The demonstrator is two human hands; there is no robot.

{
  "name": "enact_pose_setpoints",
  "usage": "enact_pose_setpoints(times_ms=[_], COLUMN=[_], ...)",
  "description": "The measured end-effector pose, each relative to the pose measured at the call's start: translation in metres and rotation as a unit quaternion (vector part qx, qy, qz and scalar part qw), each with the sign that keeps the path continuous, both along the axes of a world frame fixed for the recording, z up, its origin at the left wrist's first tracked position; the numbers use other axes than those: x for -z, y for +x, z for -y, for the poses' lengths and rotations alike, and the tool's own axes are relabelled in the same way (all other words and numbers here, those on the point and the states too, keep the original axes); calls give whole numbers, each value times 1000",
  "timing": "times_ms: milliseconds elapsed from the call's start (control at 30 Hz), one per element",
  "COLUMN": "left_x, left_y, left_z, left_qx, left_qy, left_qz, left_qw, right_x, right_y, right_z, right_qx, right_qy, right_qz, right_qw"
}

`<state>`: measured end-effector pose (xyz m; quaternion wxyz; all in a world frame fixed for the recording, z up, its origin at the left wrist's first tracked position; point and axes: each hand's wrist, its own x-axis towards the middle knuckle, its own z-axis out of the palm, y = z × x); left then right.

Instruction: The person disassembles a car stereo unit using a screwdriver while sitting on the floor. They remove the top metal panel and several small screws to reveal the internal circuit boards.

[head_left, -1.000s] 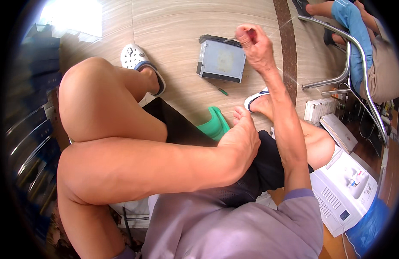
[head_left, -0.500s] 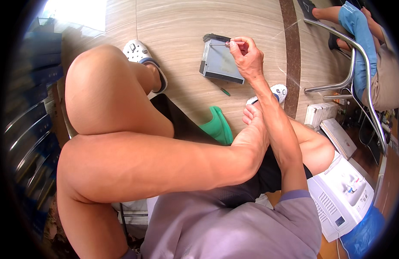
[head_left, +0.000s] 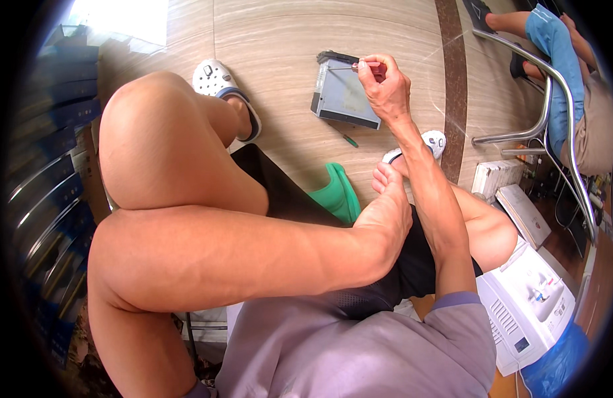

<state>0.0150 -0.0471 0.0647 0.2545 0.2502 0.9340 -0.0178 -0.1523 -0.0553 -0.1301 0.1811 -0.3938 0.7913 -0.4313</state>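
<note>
My right hand (head_left: 389, 86) is closed around the reddish handle of a screwdriver (head_left: 343, 68). Its thin shaft points left, over the upper end of a flat grey metal box-shaped device (head_left: 343, 96) with a black end piece, which lies on the floor. Whether the tip touches the device I cannot tell. Lower down, my left hand (head_left: 389, 202) rests beside my right forearm with its fingers curled in and nothing visible in them. A small green-handled tool (head_left: 350, 140) lies on the floor below the device.
Green plastic (head_left: 339, 192) shows between my legs, near a white clog (head_left: 217, 78). A metal-framed chair (head_left: 568, 99) with a seated person is at the upper right. A white appliance (head_left: 522, 308) and a blue bag (head_left: 555, 361) stand at the lower right. Stacked blue boxes (head_left: 61, 119) line the left.
The whole view has shifted slightly, so things appear a little to the right. My right hand still holds the screwdriver over the device, and my left hand stays beside the forearm.
</note>
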Motion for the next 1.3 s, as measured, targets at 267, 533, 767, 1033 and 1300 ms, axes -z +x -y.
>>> enact_pose_setpoints(times_ms=[267, 533, 767, 1033, 1300], left_x=[2, 1, 2, 2, 0], left_y=[2, 5, 3, 3, 4], left_z=[-1, -2, -3, -4, -2], left_qx=[-8, -18, -20, -24, -12], left_qy=[-10, -4, -8, -9, -13], left_qz=[-5, -16, -10, -13, -7], left_qw=[1000, 1000, 1000, 1000, 1000], right_x=[2, -1, 4, -5, -19], right_y=[4, 5, 3, 4, -5], right_z=[0, -2, 0, 6, 17], right_qx=[-2, -25, -28, -76, -135], right_qy=[18, 19, 17, -16, 157], right_qz=[-7, -15, -22, -99, -198], right_qw=[1000, 999, 999, 992, 958])
